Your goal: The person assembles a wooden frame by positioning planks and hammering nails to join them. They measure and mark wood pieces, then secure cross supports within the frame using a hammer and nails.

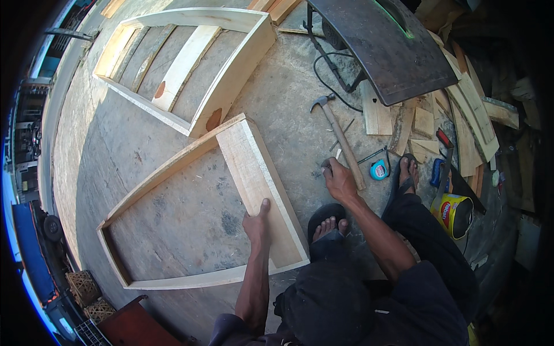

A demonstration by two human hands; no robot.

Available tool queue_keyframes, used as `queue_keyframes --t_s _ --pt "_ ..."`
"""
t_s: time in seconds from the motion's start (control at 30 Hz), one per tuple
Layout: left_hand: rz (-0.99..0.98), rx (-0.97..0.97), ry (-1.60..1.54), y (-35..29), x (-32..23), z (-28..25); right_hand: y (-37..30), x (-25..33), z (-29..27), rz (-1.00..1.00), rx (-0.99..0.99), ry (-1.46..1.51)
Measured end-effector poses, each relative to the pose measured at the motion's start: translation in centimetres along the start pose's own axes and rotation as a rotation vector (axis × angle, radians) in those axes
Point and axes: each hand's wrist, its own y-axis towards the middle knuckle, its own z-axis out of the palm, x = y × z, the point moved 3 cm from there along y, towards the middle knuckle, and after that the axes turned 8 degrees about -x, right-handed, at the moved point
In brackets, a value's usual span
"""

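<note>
A wooden frame (173, 170) lies on the concrete ground to my left, with a wide pale board (245, 167) along its near right end. My left hand (257, 226) grips the inner edge of that board, thumb on top and the other fingers mostly hidden. Beside the hammer (341, 134), my right hand (340, 181) hovers with its fingers curled in. Whatever those fingers hold, if anything, is too small to make out. The hammer lies on the ground, its wooden handle running past my right hand's knuckles.
A second slatted wooden frame (234, 75) lies farther off. A dark metal-topped saw table (381, 46) stands at the far right. Around my right foot are a blue tape measure (378, 170), a handsaw (461, 187), a yellow container (450, 216) and wood offcuts (424, 122).
</note>
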Motion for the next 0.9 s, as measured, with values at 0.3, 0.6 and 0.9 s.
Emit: queue_keyframes --t_s 0.3,0.6,0.9 --pt "1.228 -0.177 0.639 -3.6 -8.3 1.2 -3.5 9.5 -1.9 -0.184 0.313 0.150" --pt "0.776 0.521 0.646 -3.2 -13.6 3.6 -1.4 9.2 -2.0 -0.135 0.241 0.357" --pt "0.762 0.707 1.095 0.9 -12.3 8.5 2.6 -6.2 -2.2 0.172 -0.034 -0.304"
